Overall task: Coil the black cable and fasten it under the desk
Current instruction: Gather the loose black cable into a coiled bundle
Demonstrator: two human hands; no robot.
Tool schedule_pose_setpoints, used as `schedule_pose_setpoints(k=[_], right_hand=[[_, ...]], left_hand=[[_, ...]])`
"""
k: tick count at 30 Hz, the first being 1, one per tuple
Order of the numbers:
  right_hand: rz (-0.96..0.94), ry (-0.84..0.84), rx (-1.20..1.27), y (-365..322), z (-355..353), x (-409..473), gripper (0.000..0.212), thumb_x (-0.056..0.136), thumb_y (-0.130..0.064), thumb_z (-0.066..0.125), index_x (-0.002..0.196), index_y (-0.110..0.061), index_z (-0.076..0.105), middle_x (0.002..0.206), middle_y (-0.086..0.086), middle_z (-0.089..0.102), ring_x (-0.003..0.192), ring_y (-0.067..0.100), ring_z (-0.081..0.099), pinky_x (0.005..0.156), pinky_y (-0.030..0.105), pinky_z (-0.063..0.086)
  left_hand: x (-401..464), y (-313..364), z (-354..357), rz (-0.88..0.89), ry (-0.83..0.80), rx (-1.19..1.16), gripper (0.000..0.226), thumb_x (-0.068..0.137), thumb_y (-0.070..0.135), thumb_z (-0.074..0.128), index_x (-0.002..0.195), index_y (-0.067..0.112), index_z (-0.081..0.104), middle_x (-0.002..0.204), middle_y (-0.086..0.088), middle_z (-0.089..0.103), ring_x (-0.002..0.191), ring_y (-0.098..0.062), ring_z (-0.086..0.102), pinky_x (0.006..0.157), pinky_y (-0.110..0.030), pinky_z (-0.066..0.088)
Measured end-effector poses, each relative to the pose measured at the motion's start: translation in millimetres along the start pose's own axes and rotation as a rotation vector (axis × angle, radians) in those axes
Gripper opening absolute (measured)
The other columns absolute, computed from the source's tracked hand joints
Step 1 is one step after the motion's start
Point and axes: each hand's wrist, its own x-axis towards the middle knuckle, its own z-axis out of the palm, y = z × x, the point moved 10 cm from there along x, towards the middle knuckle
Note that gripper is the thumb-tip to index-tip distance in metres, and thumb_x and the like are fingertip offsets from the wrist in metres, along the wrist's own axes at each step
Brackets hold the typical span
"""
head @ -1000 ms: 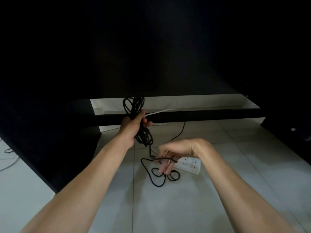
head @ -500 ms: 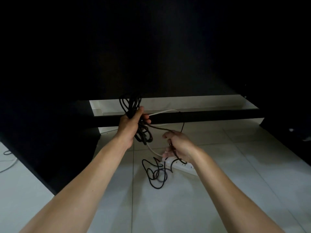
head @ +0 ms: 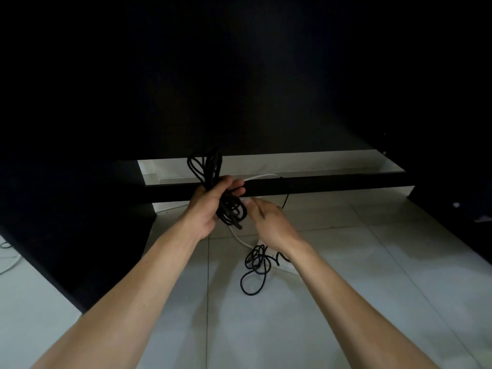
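**Coiling: feed the next loop into the bundle**

Hands meet at frame centre, just below the dark crossbar [head: 319,186]. Your left hand [head: 210,209] is closed around the middle of the cable [head: 230,209], which is bunched into long loops; the loops stick up above the fist against the white wall strip [head: 292,162] and hang in a knot-like clump below it. Your right hand [head: 271,222] sits just beside that clump, fingertips pointed at it. Whether they are pinching a strand cannot be told, since the back of the hand covers them.

Keep the left grip firm but not crushing, so each new turn slides in beside the others rather than across them. Draw slack with the right hand and lay it the same length as the loops already held.

Below the right wrist, at centre-low, the uncoiled remainder lies on the tile floor [head: 372,288] in a loose tangle, partly over a white power strip [head: 288,267]. My guess is it will snag if pulled quickly, so lift it free of itself first. A white cord [head: 263,176] runs behind your hands; keep it out of the coil.

Fastening under the desk [head: 239,75], the dark mass filling the upper frame, is not yet begun.
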Motion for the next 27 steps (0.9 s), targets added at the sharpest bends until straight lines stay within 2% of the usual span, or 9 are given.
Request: schedule_pose_setpoints(k=[4, 8, 12, 16, 18, 20, 21, 24, 27], right_hand=[[-0.100, 0.066, -0.206, -4, -1, 3, 0.039, 0.106, -0.043, 0.034, 0.132, -0.028, 0.059, 0.123, 0.007, 0.069, 0.115, 0.029, 0.061, 0.090, 0.037, 0.050], [-0.103, 0.011, -0.269, -2, 9, 3, 0.040, 0.105, -0.046, 0.036, 0.135, -0.030, 0.058, 0.124, 0.008, 0.069, 0.115, 0.031, 0.062, 0.087, 0.035, 0.049], [-0.042, 0.043, -0.129, 4, 7, 3, 0.041, 0.102, -0.051, 0.041, 0.112, -0.025, 0.071, 0.108, 0.004, 0.074, 0.103, 0.024, 0.067, 0.084, 0.034, 0.052], [0.056, -0.014, 0.068, 16, 17, 0, 0.045, 0.096, -0.060, 0.045, 0.109, -0.027, 0.072, 0.100, -0.005, 0.074, 0.096, 0.012, 0.067, 0.078, 0.027, 0.050], [0.107, -0.116, 0.089, 17, 20, -1, 0.049, 0.096, -0.062, 0.045, 0.101, -0.020, 0.070, 0.083, -0.006, 0.069, 0.076, 0.007, 0.064, 0.064, 0.025, 0.044], [0.141, -0.197, 0.126, 23, 14, -4, 0.040, 0.097, -0.058, 0.047, 0.082, -0.024, 0.063, 0.061, -0.015, 0.056, 0.052, -0.003, 0.053, 0.056, 0.024, 0.037], [0.155, -0.219, 0.149, 26, 10, -5, 0.035, 0.097, -0.055, 0.049, 0.079, -0.029, 0.062, 0.056, -0.017, 0.053, 0.048, -0.005, 0.049, 0.056, 0.023, 0.037], [0.183, -0.229, 0.213, 26, -7, -2, 0.028, 0.098, -0.041, 0.052, 0.088, -0.023, 0.071, 0.059, -0.010, 0.053, 0.055, 0.006, 0.047, 0.062, 0.026, 0.037], [0.198, -0.185, 0.061, 24, -29, 5, 0.020, 0.094, -0.021, 0.053, 0.092, -0.020, 0.073, 0.081, -0.004, 0.063, 0.080, 0.012, 0.056, 0.074, 0.027, 0.042]], left_hand=[[-1, -11, 3, -0.006, 0.006, 0.188, 0.022, 0.095, 0.028, 0.059, 0.107, 0.012, 0.068, 0.097, 0.000, 0.077, 0.095, -0.014, 0.070, 0.084, -0.031, 0.053], [0, -12, -1, 0.024, 0.094, 0.115, 0.020, 0.091, 0.035, 0.065, 0.089, 0.015, 0.061, 0.063, 0.003, 0.062, 0.079, -0.013, 0.073, 0.066, -0.022, 0.055], [-3, -27, 4, -0.073, 0.020, 0.116, 0.021, 0.085, 0.036, 0.071, 0.077, 0.020, 0.061, 0.056, 0.009, 0.059, 0.063, -0.008, 0.064, 0.069, -0.026, 0.047], [-3, -26, -2, -0.055, 0.101, 0.070, 0.021, 0.093, 0.032, 0.061, 0.095, 0.012, 0.061, 0.064, 0.003, 0.051, 0.060, -0.008, 0.069, 0.054, -0.020, 0.053], [-1, -16, -17, -0.017, 0.203, 0.100, 0.026, 0.095, 0.035, 0.059, 0.101, 0.009, 0.061, 0.068, 0.001, 0.051, 0.057, -0.011, 0.067, 0.058, -0.026, 0.054], [3, -10, -28, -0.016, 0.218, 0.062, 0.023, 0.097, 0.033, 0.055, 0.102, 0.011, 0.059, 0.063, 0.003, 0.045, 0.043, -0.008, 0.051, 0.051, -0.026, 0.048], [5, -8, -32, -0.019, 0.206, 0.068, 0.019, 0.098, 0.032, 0.053, 0.099, 0.013, 0.057, 0.059, 0.005, 0.041, 0.038, -0.006, 0.041, 0.046, -0.024, 0.043], [6, -16, -43, -0.005, 0.211, 0.276, 0.017, 0.098, 0.032, 0.052, 0.095, 0.016, 0.057, 0.057, 0.006, 0.038, 0.036, -0.004, 0.032, 0.041, -0.020, 0.031], [7, -26, -49, -0.001, 0.243, 0.401, 0.021, 0.095, 0.035, 0.056, 0.102, 0.016, 0.059, 0.057, 0.006, 0.042, 0.039, -0.007, 0.035, 0.047, -0.024, 0.031]])
